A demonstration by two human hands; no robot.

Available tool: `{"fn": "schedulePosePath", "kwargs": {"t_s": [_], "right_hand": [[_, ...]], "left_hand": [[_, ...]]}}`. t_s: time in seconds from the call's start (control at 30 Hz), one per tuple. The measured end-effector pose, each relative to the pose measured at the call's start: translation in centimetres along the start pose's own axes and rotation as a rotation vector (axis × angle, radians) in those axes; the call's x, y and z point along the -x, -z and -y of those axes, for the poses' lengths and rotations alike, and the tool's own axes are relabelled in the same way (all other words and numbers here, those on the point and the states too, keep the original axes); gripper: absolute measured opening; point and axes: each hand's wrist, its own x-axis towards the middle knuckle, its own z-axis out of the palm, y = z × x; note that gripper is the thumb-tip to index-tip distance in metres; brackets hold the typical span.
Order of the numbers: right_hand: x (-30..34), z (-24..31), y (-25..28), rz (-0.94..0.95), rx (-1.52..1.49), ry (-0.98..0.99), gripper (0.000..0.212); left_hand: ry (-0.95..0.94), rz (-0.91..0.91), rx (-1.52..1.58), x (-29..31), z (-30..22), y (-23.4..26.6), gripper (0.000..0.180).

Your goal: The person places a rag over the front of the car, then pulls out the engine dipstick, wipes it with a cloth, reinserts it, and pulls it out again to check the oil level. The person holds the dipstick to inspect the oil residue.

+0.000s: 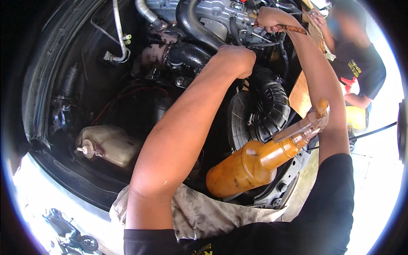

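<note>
My left hand is bent down in a fist among the hoses, next to a thick black radiator hose; its fingertips and whatever they hold are hidden. Farther up and to the right, my right hand is closed round a slim tool with a worn, dirty orange handle. That handle sticks out to the right, below the wrist; its working end cannot be made out. Behind both hands lies the grey metal engine. Just below my left hand runs a ribbed black air intake hose.
An orange spray bottle leans near my right forearm. A stained cloth covers the front edge. At left sit a whitish plastic reservoir and a metal pipe. A co-worker stands at the right, one hand near the engine.
</note>
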Motion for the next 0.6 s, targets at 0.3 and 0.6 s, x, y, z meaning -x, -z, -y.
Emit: {"fn": "schedulePosePath", "kwargs": {"t_s": [0.3, 0.6], "right_hand": [[-6.9, -7.0, -3.1, -0.03, -0.407, 0.159, 0.021], [-7.3, -8.2, -3.0, -0.164, 0.145, 0.424, 0.042]], "left_hand": [[-0.019, -0.065, -0.002, 0.7, 0.1, 0.0, 0.031], [0.012, -0.018, -0.018, 0.5, 0.4, 0.1, 0.038]]}}
